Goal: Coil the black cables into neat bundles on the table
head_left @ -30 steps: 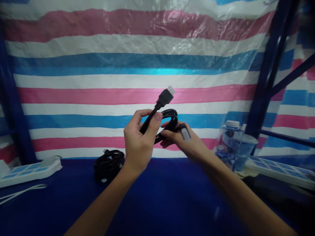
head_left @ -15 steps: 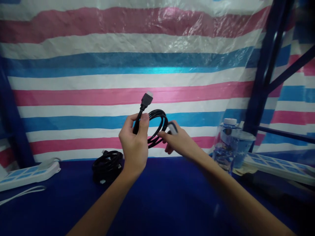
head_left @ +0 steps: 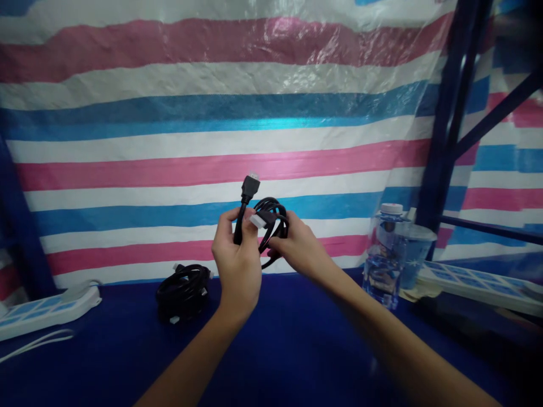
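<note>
A coiled black cable (head_left: 283, 210) hangs between my two hands above the blue table. My left hand (head_left: 238, 254) is closed on it, with one black connector (head_left: 250, 187) standing up above the thumb, its metal tip upward. The other connector (head_left: 263, 219), with a pale tip, lies across the front of the coil and points left, close to my left thumb. My right hand (head_left: 297, 243) pinches the right side of the coil between thumb and fingers. Several more black cables (head_left: 182, 294) lie coiled in a pile on the table, left of my left forearm.
A white power strip (head_left: 51, 311) and a white cord (head_left: 40, 341) are at the left. On the right stand a water bottle (head_left: 384, 257) and a cup (head_left: 418, 251), beside another power strip (head_left: 479, 285). A striped sheet (head_left: 212, 169) hangs behind the blue table (head_left: 297, 339).
My right hand has come nearer to my left hand. The pale-tipped connector has swung from the right side of the coil to its front, now pointing left.
</note>
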Motion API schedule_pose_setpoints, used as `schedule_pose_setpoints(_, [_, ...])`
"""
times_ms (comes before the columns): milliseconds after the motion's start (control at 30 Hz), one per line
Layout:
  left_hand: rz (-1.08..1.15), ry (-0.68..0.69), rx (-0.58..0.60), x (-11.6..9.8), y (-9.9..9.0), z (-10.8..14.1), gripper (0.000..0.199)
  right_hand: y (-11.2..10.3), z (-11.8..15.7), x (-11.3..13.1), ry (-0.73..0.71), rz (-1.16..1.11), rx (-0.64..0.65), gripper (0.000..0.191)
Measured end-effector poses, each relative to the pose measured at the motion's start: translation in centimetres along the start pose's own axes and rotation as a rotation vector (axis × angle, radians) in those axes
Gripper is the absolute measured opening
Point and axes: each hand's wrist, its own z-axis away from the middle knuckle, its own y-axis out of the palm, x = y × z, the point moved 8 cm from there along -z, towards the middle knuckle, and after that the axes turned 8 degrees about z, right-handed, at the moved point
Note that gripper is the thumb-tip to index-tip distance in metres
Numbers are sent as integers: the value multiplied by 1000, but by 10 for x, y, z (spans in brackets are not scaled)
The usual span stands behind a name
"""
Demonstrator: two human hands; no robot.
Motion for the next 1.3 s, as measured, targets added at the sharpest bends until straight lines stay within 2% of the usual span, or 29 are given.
schedule_pose_setpoints(100, [145,-116,28,6,2,-5,24,5,-1,1,-20,-65,84,25])
schedule_pose_setpoints(200, [218,-137,4,2,-1,-11,28,9,0,8,-73,-162,174,29])
schedule_pose_setpoints(333, [268,-168,-41,-1,-5,-16,28,5,0,9,-82,-154,150,28])
schedule_pose_setpoints(400, [331,-271,-26,7,-3,-15,28,2,0,9,-76,-210,110,27])
schedule_pose_setpoints(500, [468,-542,20,30,4,-10,24,-5,1,15,-81,-500,62,32])
schedule_pose_setpoints(567, [538,-683,40,42,7,-7,22,-5,4,25,-126,-697,112,33])
schedule_pose_setpoints(633, [571,-739,56,46,9,-5,23,-5,8,36,-163,-831,176,27])
schedule_pose_setpoints(700, [576,-745,76,46,11,-5,27,-6,11,40,-126,-916,208,16])
schedule_pose_setpoints(833, [570,-735,142,43,15,-3,45,0,14,35,56,-941,280,47])
schedule_pose_setpoints(900, [546,-738,181,43,16,-2,51,-2,12,31,67,-871,236,48])
schedule_pose_setpoints(967, [491,-706,201,43,15,-3,53,-9,10,27,12,-772,123,43])
schedule_pose_setpoints(1133, [307,-513,264,29,16,-7,49,-29,13,28,-213,-480,-237,32])
schedule_pose_setpoints(1233, [249,-466,279,23,18,-5,53,-36,18,35,-307,-308,-318,31])
schedule_pose_setpoints(1300, [249,-463,273,21,19,-4,48,-37,18,39,-329,-281,-288,35])
